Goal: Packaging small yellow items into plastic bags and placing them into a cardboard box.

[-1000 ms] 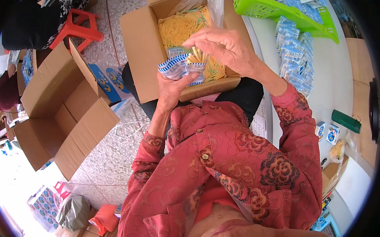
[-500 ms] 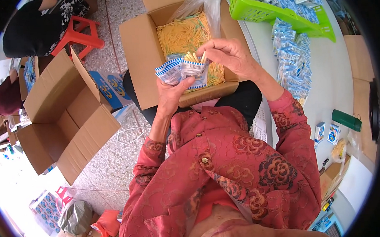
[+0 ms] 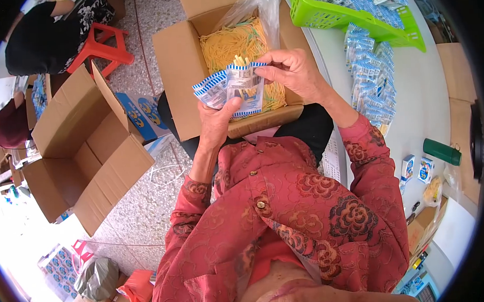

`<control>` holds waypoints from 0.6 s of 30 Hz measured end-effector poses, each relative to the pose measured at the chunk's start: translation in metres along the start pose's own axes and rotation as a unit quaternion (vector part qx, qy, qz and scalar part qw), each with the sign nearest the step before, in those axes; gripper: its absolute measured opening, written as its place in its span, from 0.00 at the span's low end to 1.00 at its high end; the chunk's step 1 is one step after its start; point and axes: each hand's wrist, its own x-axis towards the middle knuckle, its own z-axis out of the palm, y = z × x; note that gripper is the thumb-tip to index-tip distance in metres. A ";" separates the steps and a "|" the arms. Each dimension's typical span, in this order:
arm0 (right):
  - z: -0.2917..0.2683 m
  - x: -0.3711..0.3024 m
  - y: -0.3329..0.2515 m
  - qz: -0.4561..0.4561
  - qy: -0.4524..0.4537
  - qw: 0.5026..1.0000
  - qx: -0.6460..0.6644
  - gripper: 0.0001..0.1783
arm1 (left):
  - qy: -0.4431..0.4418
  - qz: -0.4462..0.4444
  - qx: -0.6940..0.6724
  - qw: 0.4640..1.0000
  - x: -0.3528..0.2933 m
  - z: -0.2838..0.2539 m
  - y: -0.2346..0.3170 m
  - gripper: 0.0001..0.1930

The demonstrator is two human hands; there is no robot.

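Observation:
My left hand (image 3: 217,122) is closed around the lower left of several small clear packets with blue-and-white striped edges. The front packet (image 3: 249,99) stands upright, and a bundle of pale yellow sticks (image 3: 241,60) pokes out of its top. Another packet (image 3: 212,92) fans out behind it to the left. With thumb and fingers, my right hand (image 3: 298,75) pinches the front packet's upper right edge. Below the hands, an open cardboard box (image 3: 176,73) between my knees holds a mass of loose yellow and greenish sticks (image 3: 232,43).
On the white table (image 3: 421,105) at right lie a heap of filled packets (image 3: 372,75) and a green basket (image 3: 328,19) of more packets. An open carton (image 3: 85,147) stands on the floor at left. Beyond it, a person sits on a red stool (image 3: 103,46).
The sticks have sunk deeper into the front packet. My right hand has shifted from the stick tops to the packet's edge, and the packet now stands straighter.

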 end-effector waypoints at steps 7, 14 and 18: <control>0.005 -0.006 -0.024 -0.080 0.084 0.993 -0.037 0.05 | 0.024 -0.002 0.017 1.000 -0.001 -0.001 0.001 0.14; 0.007 -0.006 -0.024 -0.153 0.109 0.969 -0.158 0.03 | 0.042 0.036 0.041 0.998 0.003 -0.001 0.003 0.13; 0.005 -0.005 -0.015 -0.081 0.091 0.991 -0.058 0.05 | 0.056 0.036 0.028 0.997 -0.001 0.002 0.005 0.12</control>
